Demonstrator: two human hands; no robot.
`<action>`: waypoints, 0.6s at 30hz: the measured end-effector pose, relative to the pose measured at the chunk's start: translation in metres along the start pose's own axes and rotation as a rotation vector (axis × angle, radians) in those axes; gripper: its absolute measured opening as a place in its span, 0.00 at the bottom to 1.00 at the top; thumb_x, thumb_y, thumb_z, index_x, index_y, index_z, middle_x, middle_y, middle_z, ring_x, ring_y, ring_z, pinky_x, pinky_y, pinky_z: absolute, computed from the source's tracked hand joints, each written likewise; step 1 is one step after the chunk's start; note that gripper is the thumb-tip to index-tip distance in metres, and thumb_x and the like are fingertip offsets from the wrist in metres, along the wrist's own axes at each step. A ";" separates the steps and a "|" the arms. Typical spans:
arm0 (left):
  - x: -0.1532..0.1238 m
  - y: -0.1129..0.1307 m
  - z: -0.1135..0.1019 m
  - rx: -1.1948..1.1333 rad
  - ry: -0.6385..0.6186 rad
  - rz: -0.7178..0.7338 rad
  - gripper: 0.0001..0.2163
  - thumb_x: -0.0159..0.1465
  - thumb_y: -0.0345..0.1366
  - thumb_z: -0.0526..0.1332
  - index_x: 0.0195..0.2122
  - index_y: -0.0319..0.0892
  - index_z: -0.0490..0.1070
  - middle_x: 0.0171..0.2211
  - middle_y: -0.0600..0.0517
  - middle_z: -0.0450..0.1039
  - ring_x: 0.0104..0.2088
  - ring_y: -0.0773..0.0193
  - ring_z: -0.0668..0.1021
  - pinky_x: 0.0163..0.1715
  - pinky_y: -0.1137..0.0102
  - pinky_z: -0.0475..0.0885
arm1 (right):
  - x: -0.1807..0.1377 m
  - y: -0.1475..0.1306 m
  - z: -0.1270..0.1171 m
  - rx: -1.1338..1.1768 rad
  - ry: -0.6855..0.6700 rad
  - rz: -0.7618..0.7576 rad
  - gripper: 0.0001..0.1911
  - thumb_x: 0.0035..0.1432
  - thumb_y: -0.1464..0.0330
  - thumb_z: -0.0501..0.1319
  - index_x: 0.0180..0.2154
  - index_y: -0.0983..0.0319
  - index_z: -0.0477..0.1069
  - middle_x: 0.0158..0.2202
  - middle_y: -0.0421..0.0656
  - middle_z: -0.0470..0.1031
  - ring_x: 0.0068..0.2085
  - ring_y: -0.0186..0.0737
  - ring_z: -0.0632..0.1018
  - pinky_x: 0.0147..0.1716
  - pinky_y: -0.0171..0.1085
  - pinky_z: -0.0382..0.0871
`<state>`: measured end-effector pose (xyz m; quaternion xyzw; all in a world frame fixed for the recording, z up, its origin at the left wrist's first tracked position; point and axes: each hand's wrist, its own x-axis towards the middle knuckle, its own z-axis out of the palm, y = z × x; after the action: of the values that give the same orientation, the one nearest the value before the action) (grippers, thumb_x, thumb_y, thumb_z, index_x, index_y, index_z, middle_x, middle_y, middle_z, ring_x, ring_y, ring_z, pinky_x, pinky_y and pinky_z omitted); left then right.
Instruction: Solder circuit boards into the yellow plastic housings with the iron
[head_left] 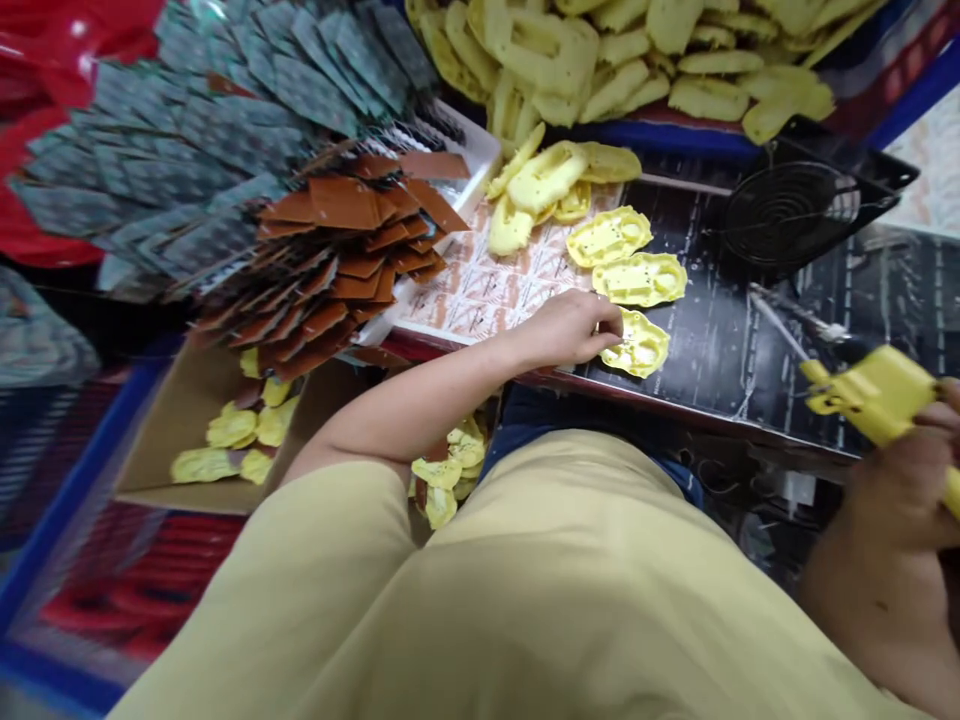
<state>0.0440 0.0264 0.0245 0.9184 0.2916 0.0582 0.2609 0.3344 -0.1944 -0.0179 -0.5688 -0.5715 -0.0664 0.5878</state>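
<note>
My left hand (571, 328) reaches to the bench edge, its fingers closed on the near left side of a yellow plastic shell (646, 345) lying flat. Just beyond it lie two similar shells, a middle one (641, 279) and a farther one (611, 236), open sides up. At the right edge, my right hand (911, 480) is wrapped around a yellow soldering gun (889, 388). Its thin metal tip and feed tube point left, toward the bench and apart from the shells. Part of that hand and the gun's rear run out of view.
A black fan (795, 210) stands at the back right. Yellow shells are heaped in a blue crate (675, 135) behind. Brown boards (337, 210) and grey-green boards (202, 130) pile up at left. A cardboard box (150, 450) below holds yellow pieces.
</note>
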 end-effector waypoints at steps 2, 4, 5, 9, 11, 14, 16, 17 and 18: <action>0.002 -0.002 0.002 -0.007 -0.007 -0.020 0.07 0.68 0.29 0.66 0.41 0.42 0.84 0.40 0.50 0.86 0.43 0.60 0.84 0.47 0.67 0.73 | -0.009 -0.007 0.003 -0.031 0.053 -0.076 0.30 0.64 0.65 0.74 0.66 0.52 0.76 0.46 0.42 0.86 0.34 0.41 0.85 0.30 0.38 0.78; 0.004 -0.005 0.003 -0.017 -0.017 -0.034 0.06 0.66 0.28 0.67 0.40 0.41 0.84 0.40 0.49 0.86 0.43 0.60 0.84 0.47 0.67 0.73 | -0.014 -0.016 0.007 -0.074 -0.021 -0.147 0.28 0.58 0.69 0.78 0.60 0.57 0.82 0.41 0.43 0.87 0.32 0.41 0.86 0.26 0.36 0.79; 0.005 -0.006 0.004 -0.022 -0.021 -0.036 0.05 0.66 0.28 0.67 0.40 0.41 0.84 0.41 0.49 0.86 0.43 0.60 0.84 0.47 0.67 0.73 | -0.015 -0.020 0.010 -0.078 -0.078 -0.179 0.24 0.58 0.70 0.78 0.56 0.57 0.83 0.40 0.43 0.87 0.31 0.42 0.86 0.26 0.35 0.80; 0.007 -0.007 0.004 -0.025 -0.028 -0.041 0.04 0.65 0.28 0.68 0.37 0.40 0.84 0.41 0.48 0.85 0.42 0.59 0.84 0.47 0.66 0.75 | -0.012 -0.034 0.025 0.003 -0.204 -0.296 0.10 0.60 0.72 0.76 0.42 0.57 0.80 0.31 0.38 0.85 0.26 0.40 0.84 0.24 0.34 0.81; 0.007 -0.006 0.004 -0.020 -0.023 -0.044 0.04 0.64 0.28 0.68 0.36 0.40 0.84 0.41 0.48 0.86 0.43 0.59 0.84 0.48 0.66 0.75 | -0.012 -0.039 0.031 -0.001 -0.239 -0.306 0.11 0.60 0.73 0.76 0.42 0.57 0.79 0.31 0.37 0.85 0.27 0.41 0.85 0.25 0.35 0.82; 0.007 -0.004 0.004 -0.019 -0.021 -0.063 0.05 0.63 0.27 0.68 0.36 0.40 0.85 0.40 0.48 0.86 0.42 0.59 0.84 0.48 0.66 0.76 | -0.015 -0.043 0.035 -0.110 -0.291 -0.276 0.19 0.60 0.73 0.75 0.52 0.57 0.79 0.37 0.40 0.88 0.31 0.42 0.87 0.31 0.35 0.85; 0.007 -0.004 0.003 -0.019 -0.026 -0.081 0.05 0.63 0.28 0.68 0.37 0.40 0.85 0.40 0.48 0.86 0.42 0.59 0.84 0.48 0.66 0.76 | -0.017 -0.044 0.035 -0.164 -0.298 -0.271 0.23 0.60 0.74 0.75 0.56 0.59 0.78 0.40 0.41 0.88 0.33 0.42 0.88 0.34 0.34 0.85; 0.007 -0.003 0.003 -0.020 -0.029 -0.086 0.05 0.63 0.28 0.67 0.37 0.40 0.85 0.40 0.48 0.86 0.42 0.59 0.84 0.48 0.66 0.76 | -0.018 -0.044 0.035 -0.154 -0.288 -0.274 0.23 0.60 0.74 0.75 0.56 0.59 0.78 0.39 0.41 0.88 0.33 0.42 0.88 0.34 0.34 0.85; 0.007 -0.003 0.003 -0.021 -0.030 -0.089 0.06 0.63 0.28 0.67 0.37 0.40 0.85 0.40 0.47 0.86 0.42 0.59 0.84 0.48 0.66 0.76 | -0.019 -0.043 0.036 -0.121 -0.277 -0.278 0.22 0.60 0.74 0.75 0.55 0.58 0.79 0.39 0.41 0.88 0.33 0.42 0.88 0.33 0.34 0.85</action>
<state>0.0489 0.0313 0.0201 0.9026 0.3275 0.0360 0.2770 0.2753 -0.1936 -0.0169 -0.5224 -0.7149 -0.1019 0.4536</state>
